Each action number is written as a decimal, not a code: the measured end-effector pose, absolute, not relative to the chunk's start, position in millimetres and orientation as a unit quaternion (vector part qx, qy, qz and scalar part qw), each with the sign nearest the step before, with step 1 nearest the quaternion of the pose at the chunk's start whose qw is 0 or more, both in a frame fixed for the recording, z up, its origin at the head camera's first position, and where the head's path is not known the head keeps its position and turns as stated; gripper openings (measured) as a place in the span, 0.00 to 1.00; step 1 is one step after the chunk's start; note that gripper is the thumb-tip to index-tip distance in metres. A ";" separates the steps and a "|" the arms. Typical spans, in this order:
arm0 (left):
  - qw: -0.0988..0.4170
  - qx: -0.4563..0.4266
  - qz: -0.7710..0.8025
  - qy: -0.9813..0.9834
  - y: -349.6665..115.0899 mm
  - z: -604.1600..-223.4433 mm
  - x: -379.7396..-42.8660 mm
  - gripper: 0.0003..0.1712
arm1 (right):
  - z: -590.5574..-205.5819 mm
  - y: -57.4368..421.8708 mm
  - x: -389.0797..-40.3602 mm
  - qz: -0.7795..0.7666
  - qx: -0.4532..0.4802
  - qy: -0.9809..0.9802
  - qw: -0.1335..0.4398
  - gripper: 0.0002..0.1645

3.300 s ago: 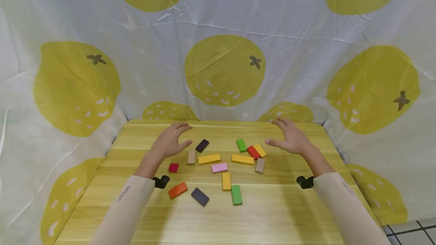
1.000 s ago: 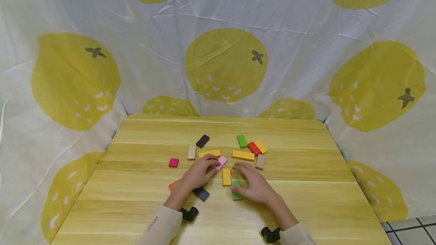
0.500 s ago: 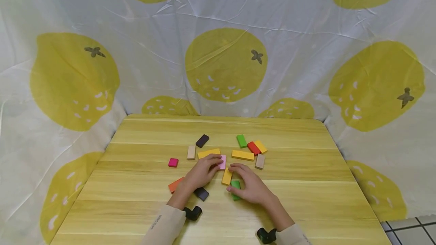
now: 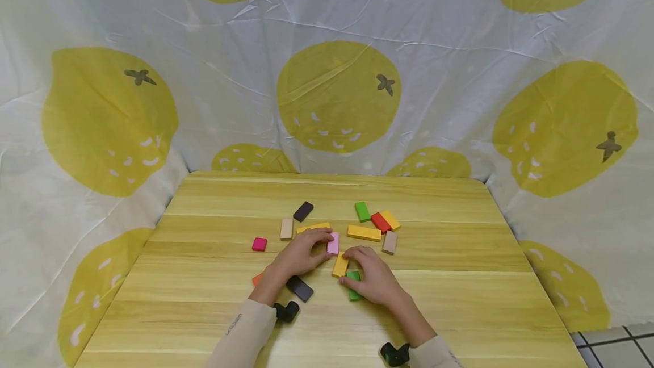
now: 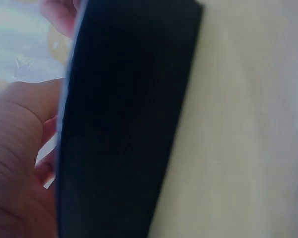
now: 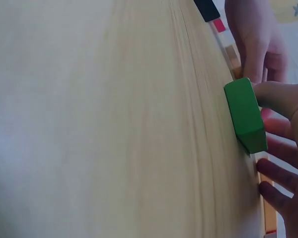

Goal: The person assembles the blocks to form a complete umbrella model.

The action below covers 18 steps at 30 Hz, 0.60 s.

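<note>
Since a second ago, the pink block [image 4: 333, 244] has swung round to lie lengthwise just beyond the short yellow block [image 4: 339, 266], which now sits askew. On the left hand [image 4: 301, 255], index finger and thumb bend at the pink block's left side; I cannot tell whether they pinch it or have let go. The right hand [image 4: 375, 277] curves its index finger to the yellow block's far end, thumb near the other; whether it grasps is equally unclear. Both pieces look like painted wood, so I'd expect them light, stiff, a little slick, hardly fragile, best pinched by opposite edges. Just beside lies the near green block [image 4: 355, 293], partly behind the right thumb; farther out, the long yellow block [image 4: 364, 233] rests on the tabletop [image 4: 460, 300], and lemon-print cloth [image 4: 439, 107] hangs beyond.
</note>
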<state>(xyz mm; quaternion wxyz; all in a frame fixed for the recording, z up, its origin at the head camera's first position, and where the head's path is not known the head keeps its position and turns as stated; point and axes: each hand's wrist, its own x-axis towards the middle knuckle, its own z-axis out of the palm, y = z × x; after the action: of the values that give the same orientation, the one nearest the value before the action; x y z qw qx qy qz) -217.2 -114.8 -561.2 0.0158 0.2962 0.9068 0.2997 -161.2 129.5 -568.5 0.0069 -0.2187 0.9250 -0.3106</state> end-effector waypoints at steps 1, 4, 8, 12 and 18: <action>0.016 0.297 0.299 0.907 -114.8 -560.8 -217.6 0.26 | -568.6 129.1 -161.3 -0.313 -0.217 0.924 0.005 0.29; 0.014 0.299 0.298 0.907 -114.7 -560.1 -219.8 0.26 | -569.0 129.0 -161.1 -0.324 -0.215 0.921 0.000 0.28; 0.005 0.305 0.296 0.905 -114.5 -560.2 -223.3 0.25 | -570.6 130.0 -161.0 -0.343 -0.209 0.916 -0.005 0.27; 0.001 0.304 0.296 0.906 -114.8 -561.0 -224.5 0.25 | -570.6 130.7 -161.0 -0.372 -0.207 0.905 -0.010 0.24; 0.017 0.294 0.299 0.908 -116.0 -560.3 -221.8 0.27 | -568.8 130.1 -163.6 -0.384 -0.227 0.895 -0.015 0.22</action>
<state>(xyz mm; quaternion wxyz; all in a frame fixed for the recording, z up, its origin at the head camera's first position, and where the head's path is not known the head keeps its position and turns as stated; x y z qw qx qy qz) -221.8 -116.0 -560.3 0.0168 0.2936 0.9076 0.2995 -163.6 130.1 -568.8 -0.0149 -0.2272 0.8946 -0.3845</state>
